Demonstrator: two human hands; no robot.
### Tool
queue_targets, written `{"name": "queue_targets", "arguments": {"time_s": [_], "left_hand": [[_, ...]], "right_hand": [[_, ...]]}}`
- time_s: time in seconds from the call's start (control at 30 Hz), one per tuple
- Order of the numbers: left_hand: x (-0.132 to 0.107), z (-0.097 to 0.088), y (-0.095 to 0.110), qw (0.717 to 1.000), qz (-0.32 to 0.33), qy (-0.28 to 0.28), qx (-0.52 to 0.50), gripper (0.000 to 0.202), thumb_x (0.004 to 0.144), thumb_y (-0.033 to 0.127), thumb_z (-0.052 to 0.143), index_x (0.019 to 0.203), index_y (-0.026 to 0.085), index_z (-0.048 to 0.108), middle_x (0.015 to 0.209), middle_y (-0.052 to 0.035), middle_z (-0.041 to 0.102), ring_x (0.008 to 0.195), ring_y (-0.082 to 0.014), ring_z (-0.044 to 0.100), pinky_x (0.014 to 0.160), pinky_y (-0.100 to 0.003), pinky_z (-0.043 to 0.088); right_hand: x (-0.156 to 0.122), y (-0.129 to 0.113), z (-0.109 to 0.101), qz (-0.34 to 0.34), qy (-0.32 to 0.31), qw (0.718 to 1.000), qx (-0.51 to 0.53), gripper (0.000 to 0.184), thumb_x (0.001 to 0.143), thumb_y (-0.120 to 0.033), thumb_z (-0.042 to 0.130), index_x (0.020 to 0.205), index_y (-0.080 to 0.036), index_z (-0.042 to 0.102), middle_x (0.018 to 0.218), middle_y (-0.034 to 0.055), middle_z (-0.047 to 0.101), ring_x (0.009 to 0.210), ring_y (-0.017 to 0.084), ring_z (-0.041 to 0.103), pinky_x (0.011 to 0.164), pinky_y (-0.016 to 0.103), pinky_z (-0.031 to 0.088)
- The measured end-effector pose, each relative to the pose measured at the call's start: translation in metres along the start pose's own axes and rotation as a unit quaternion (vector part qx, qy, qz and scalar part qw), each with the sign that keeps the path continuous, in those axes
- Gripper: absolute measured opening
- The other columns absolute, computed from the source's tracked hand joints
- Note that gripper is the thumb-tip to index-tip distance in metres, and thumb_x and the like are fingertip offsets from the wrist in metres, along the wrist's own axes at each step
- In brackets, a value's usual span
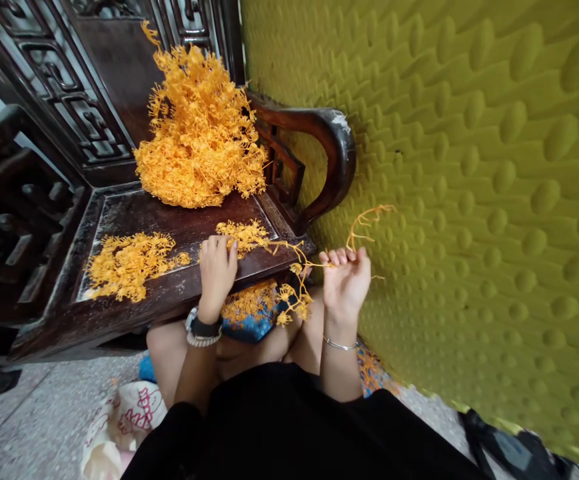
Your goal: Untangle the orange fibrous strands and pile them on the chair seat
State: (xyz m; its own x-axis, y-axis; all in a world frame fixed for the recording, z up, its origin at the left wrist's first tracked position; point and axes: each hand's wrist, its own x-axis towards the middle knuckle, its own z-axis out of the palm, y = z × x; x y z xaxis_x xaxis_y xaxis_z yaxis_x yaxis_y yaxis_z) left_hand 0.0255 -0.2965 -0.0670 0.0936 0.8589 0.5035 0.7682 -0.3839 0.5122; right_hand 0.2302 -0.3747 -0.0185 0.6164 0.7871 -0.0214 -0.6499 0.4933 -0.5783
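1. At frame centre, the left hand point(216, 270) closes curled fingers over a small cluster point(244, 233) on the chair seat point(169, 217), apparently steadying it.
2. Right of centre, the right hand point(345, 280) pinches an orange strand point(369, 223), raised clear, likely to separate it.
3. At upper centre, the bulk heap point(199, 140) sits apart from the flat pile point(129, 263) at left.

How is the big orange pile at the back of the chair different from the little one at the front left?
The big pile is heaped tall; the little pile lies flat and spread out. The big pile sits by the chair back; the little pile sits near the seat's front edge. Both are the same tangled orange sprigs.
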Motion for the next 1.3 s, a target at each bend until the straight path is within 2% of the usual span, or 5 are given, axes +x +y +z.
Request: {"name": "queue_targets", "arguments": {"time_s": [0.3, 0.5, 0.73, 0.9, 1.3], "left_hand": [[0.014, 0.022, -0.008, 0.999, -0.016, 0.028, -0.031, 0.058, 0.085, 0.035, 0.057, 0.139, 0.018, 0.044, 0.14, -0.0174, 0.044, 0.132, -0.0317, 0.037, 0.109, -0.048, 0.031], [0.012, 0.003, 0.009, 0.99, -0.003, 0.031, -0.138, 0.032, 0.092, 0.038, 0.047, 0.112, 0.019, 0.064, 0.139, -0.0126, 0.05, 0.137, -0.0274, 0.035, 0.114, -0.047, 0.026], [-0.017, -0.021, 0.052, 0.848, -0.024, -0.292, -0.442, 0.031, 0.091, 0.04, 0.048, 0.105, 0.016, 0.062, 0.093, -0.0047, 0.067, 0.083, -0.0153, 0.062, 0.077, -0.026, 0.049], [-0.037, -0.027, 0.055, 0.865, -0.054, -0.293, -0.404, 0.034, 0.092, 0.04, 0.044, 0.069, 0.017, 0.054, 0.062, 0.0021, 0.052, 0.059, -0.0109, 0.046, 0.059, -0.023, 0.039], [-0.099, -0.059, 0.074, 0.896, -0.139, -0.247, -0.341, 0.031, 0.09, 0.034, 0.039, 0.062, 0.022, 0.046, 0.057, -0.0005, 0.053, 0.055, -0.016, 0.047, 0.056, -0.028, 0.037]], "right_hand": [[-0.007, 0.003, 0.011, 0.064, -0.069, 0.994, 0.056, 0.021, 0.086, -0.024, 0.043, 0.066, -0.02, 0.037, 0.063, -0.0045, 0.035, 0.056, 0.008, 0.04, 0.059, 0.022, 0.045], [-0.006, 0.003, 0.016, 0.095, -0.102, 0.989, 0.047, 0.029, 0.09, -0.027, 0.04, 0.063, -0.02, 0.032, 0.059, -0.006, 0.024, 0.049, 0.008, 0.027, 0.046, 0.017, 0.035], [-0.004, 0.013, 0.03, 0.135, -0.122, 0.983, 0.015, 0.035, 0.094, -0.03, 0.039, 0.062, -0.02, 0.03, 0.056, -0.0075, 0.021, 0.046, 0.007, 0.023, 0.042, 0.016, 0.031], [-0.002, 0.013, 0.034, 0.127, -0.126, 0.984, -0.025, 0.035, 0.094, -0.035, 0.046, 0.065, -0.021, 0.034, 0.051, -0.0107, 0.015, 0.041, 0.006, 0.012, 0.036, 0.014, 0.019], [-0.019, 0.005, 0.041, 0.068, -0.101, 0.992, -0.046, 0.035, 0.089, -0.041, 0.056, 0.068, -0.022, 0.034, 0.051, -0.012, 0.012, 0.04, 0.005, 0.005, 0.032, 0.014, 0.012]]}}
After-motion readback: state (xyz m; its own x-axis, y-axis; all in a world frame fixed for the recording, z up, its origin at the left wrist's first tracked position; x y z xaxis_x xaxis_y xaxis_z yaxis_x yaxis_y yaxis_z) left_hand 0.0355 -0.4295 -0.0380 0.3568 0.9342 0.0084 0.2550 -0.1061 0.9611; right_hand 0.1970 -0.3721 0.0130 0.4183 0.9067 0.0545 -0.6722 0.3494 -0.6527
